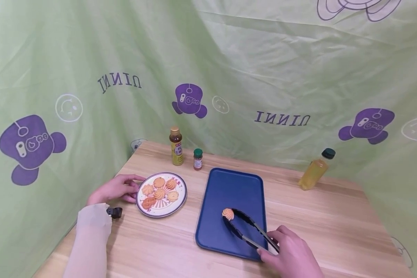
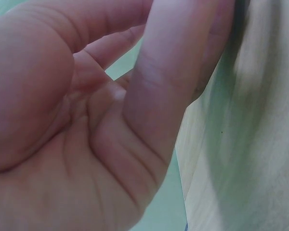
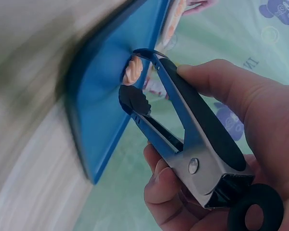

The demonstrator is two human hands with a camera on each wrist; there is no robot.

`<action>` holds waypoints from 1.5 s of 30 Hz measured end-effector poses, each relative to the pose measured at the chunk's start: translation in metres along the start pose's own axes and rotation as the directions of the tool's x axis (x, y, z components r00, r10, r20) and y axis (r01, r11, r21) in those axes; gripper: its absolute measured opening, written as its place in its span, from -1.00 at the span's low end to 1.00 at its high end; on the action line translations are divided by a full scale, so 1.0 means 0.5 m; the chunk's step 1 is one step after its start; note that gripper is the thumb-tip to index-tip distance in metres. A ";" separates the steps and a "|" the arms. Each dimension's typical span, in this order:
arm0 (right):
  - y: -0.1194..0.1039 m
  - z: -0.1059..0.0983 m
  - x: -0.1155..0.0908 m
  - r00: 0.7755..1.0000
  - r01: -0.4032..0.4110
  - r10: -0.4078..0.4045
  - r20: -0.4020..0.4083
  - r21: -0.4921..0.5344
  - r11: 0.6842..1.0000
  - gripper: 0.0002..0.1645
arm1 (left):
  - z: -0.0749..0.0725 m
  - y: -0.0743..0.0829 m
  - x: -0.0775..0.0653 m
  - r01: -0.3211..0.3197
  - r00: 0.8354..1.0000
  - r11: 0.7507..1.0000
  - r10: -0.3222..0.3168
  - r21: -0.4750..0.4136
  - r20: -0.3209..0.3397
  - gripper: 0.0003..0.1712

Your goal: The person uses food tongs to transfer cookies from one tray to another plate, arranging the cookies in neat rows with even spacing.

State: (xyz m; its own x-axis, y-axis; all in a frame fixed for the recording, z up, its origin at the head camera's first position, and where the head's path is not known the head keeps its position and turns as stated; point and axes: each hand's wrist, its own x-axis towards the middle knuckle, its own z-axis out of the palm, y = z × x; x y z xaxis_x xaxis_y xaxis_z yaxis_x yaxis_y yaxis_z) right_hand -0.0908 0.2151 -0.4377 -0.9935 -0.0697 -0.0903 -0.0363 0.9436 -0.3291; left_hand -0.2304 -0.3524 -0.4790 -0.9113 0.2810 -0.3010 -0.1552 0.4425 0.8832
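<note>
My right hand (image 1: pixel 292 251) grips a pair of black-tipped metal tongs (image 1: pixel 253 224), thumb on one arm and fingers round the other in the right wrist view. The tong tips stand apart on either side of a swirled cookie (image 1: pixel 227 214) over the blue tray (image 1: pixel 236 189). My left hand (image 1: pixel 119 187) holds the left rim of a white plate (image 1: pixel 175 210) with a dark edge line, its fingers bent. Several cookies (image 1: pixel 159 194) of different shapes lie on that plate. In the left wrist view the curled fingers (image 2: pixel 168 72) fill the frame and the plate is hidden.
Behind the plate stand a brown-capped sauce bottle (image 1: pixel 177 148) and a small green-capped jar (image 1: pixel 198 159). A bottle of yellow liquid (image 1: pixel 314 172) is at the back right of the wooden table (image 1: pixel 333 231). A green printed curtain (image 1: pixel 229 69) hangs along the back and sides.
</note>
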 end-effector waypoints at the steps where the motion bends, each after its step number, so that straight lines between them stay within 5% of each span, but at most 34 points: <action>1: -0.007 0.001 0.003 1.000 0.007 -0.007 -0.002 0.003 1.000 -0.41 | 0.000 0.000 0.000 -0.001 1.000 1.000 0.001 0.002 -0.001 -0.36; 10: -0.093 0.009 0.033 0.988 0.154 -0.151 -0.042 0.064 0.986 -0.47 | 0.002 0.007 0.001 0.002 1.000 1.000 -0.002 0.011 -0.017 -0.36; 21: -0.209 0.039 0.073 0.904 0.424 -0.412 -0.115 0.112 0.899 -0.52 | 0.006 0.007 -0.009 -0.008 1.000 1.000 0.008 0.000 -0.017 -0.35; 29: -0.282 0.062 0.105 0.858 0.506 -0.496 -0.129 0.059 0.860 -0.59 | 0.003 0.004 -0.005 -0.005 1.000 1.000 0.005 0.007 -0.014 -0.36; 45: -0.328 0.074 0.131 0.831 0.551 -0.545 -0.112 0.028 0.834 -0.62 | 0.000 0.000 0.000 -0.036 0.999 0.999 0.036 -0.013 0.005 -0.37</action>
State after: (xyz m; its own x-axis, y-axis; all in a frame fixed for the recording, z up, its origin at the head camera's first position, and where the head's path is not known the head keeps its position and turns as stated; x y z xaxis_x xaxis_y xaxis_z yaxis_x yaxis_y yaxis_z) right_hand -0.1460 0.0435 -0.4245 -0.8178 -0.5360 0.2094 -0.5745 0.7396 -0.3507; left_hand -0.2305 -0.3526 -0.4791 -0.9146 0.3007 -0.2705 -0.1270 0.4214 0.8979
